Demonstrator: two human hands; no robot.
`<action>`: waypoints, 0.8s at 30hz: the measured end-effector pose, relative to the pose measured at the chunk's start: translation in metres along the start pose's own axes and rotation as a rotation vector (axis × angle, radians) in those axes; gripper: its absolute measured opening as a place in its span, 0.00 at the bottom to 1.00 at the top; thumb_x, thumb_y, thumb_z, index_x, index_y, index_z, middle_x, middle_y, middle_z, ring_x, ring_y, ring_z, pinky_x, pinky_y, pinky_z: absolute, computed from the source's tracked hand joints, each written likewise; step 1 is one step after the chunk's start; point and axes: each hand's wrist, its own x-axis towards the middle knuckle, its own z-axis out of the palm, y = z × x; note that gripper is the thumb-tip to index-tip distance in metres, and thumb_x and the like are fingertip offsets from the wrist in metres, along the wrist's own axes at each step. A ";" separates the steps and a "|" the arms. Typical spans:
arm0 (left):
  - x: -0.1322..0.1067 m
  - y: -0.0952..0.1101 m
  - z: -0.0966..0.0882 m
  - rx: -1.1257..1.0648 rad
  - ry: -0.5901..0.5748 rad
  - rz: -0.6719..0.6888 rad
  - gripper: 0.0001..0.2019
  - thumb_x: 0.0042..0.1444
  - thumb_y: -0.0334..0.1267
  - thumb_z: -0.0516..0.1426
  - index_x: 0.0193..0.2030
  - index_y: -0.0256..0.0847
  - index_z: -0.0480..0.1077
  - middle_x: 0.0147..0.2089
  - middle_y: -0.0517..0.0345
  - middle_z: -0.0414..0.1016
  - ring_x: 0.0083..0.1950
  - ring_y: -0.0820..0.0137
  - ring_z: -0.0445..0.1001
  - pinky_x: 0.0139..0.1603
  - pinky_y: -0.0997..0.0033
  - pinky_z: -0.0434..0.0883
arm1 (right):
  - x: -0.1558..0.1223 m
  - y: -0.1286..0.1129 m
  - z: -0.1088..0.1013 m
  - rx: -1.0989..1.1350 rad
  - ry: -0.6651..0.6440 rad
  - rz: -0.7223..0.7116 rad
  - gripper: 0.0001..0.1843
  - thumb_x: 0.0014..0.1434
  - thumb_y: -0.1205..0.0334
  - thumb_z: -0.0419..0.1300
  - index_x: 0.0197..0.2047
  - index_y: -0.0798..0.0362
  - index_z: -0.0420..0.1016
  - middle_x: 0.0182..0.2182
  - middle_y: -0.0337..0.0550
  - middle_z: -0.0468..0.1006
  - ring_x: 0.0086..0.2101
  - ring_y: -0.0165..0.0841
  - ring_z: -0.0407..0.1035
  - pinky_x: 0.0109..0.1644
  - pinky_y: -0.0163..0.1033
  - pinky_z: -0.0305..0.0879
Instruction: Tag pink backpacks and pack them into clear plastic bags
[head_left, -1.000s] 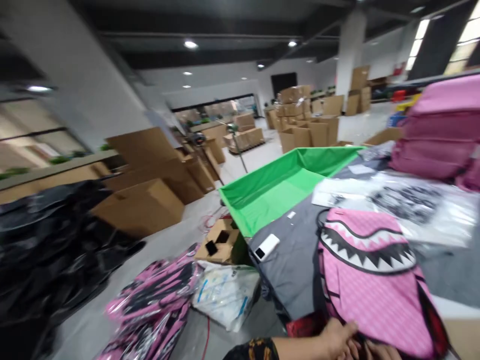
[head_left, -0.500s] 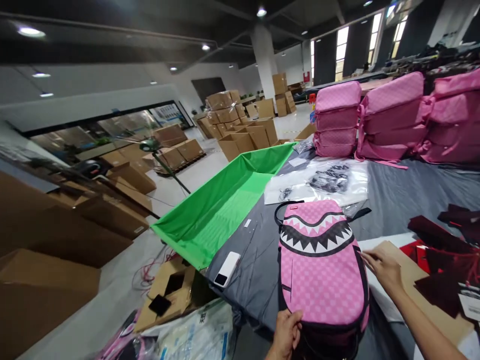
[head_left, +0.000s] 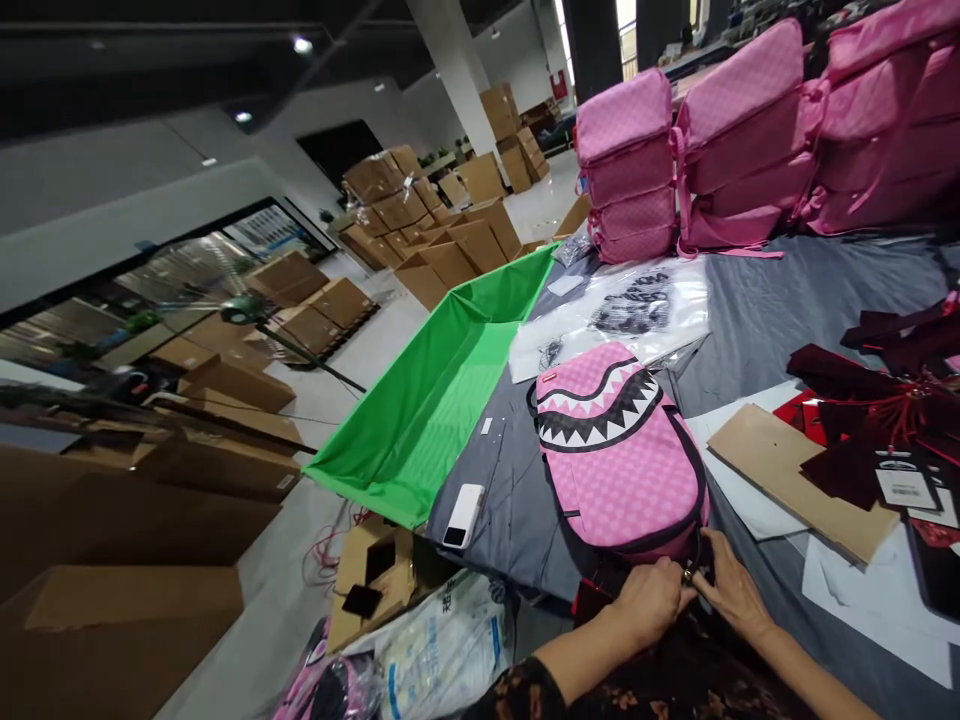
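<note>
A pink checked backpack (head_left: 630, 480) with a black-and-white shark-mouth print lies front up on the grey-covered table, its base toward me. My left hand (head_left: 654, 598) is closed at the base, knuckles up; its fingertips and whatever they hold are hidden. Close beside it, my right hand (head_left: 731, 592) grips the lower right corner of the backpack, thumb reaching toward the left hand. A small metallic spot shows between the hands, too small to name. Under my left wrist a dark red tag (head_left: 591, 603) sticks out.
Stacked pink backpacks (head_left: 626, 165) stand at the back. Clear printed plastic bags (head_left: 637, 310) lie before them. A white phone (head_left: 463, 517) rests near the table edge, beside a green fabric trough (head_left: 420, 430). To the right are cardboard (head_left: 795, 480) and dark red tags (head_left: 847, 400).
Both hands have moved to the base of the backpack, the left from its lower left edge, the right from its right side. The backpack now sits tilted, and my view has turned.
</note>
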 end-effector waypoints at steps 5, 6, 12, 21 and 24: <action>0.031 0.029 -0.053 -0.047 0.079 0.092 0.24 0.69 0.48 0.48 0.29 0.41 0.77 0.28 0.50 0.79 0.32 0.63 0.76 0.39 0.66 0.71 | 0.042 -0.019 0.001 -0.005 0.186 -0.072 0.15 0.63 0.51 0.44 0.43 0.47 0.67 0.33 0.48 0.78 0.34 0.41 0.78 0.36 0.45 0.76; 0.033 0.040 -0.075 -0.129 0.116 0.097 0.25 0.69 0.50 0.48 0.27 0.41 0.76 0.26 0.52 0.77 0.29 0.65 0.75 0.36 0.68 0.70 | 0.056 -0.028 -0.007 -0.008 0.218 -0.108 0.15 0.65 0.52 0.43 0.43 0.47 0.67 0.33 0.49 0.78 0.34 0.42 0.78 0.37 0.45 0.76; 0.021 0.123 -0.236 -0.741 0.194 0.054 0.31 0.49 0.70 0.60 0.27 0.38 0.71 0.20 0.62 0.70 0.14 0.75 0.64 0.15 0.75 0.58 | 0.146 -0.132 -0.100 -0.105 0.264 -0.464 0.17 0.73 0.50 0.44 0.49 0.48 0.70 0.40 0.48 0.77 0.40 0.40 0.76 0.42 0.43 0.73; 0.002 0.150 -0.325 -0.969 0.040 0.042 0.24 0.44 0.58 0.69 0.26 0.36 0.71 0.18 0.59 0.74 0.13 0.74 0.69 0.12 0.79 0.58 | 0.193 -0.235 -0.176 -0.430 0.198 -0.921 0.25 0.76 0.47 0.38 0.33 0.47 0.64 0.25 0.37 0.69 0.19 0.28 0.64 0.21 0.35 0.53; 0.017 0.148 -0.334 -0.962 0.038 -0.036 0.15 0.60 0.43 0.60 0.26 0.36 0.72 0.15 0.60 0.71 0.11 0.74 0.66 0.11 0.80 0.56 | 0.202 -0.235 -0.192 -0.458 0.145 -0.929 0.26 0.75 0.47 0.37 0.33 0.47 0.66 0.25 0.38 0.70 0.19 0.28 0.64 0.22 0.36 0.53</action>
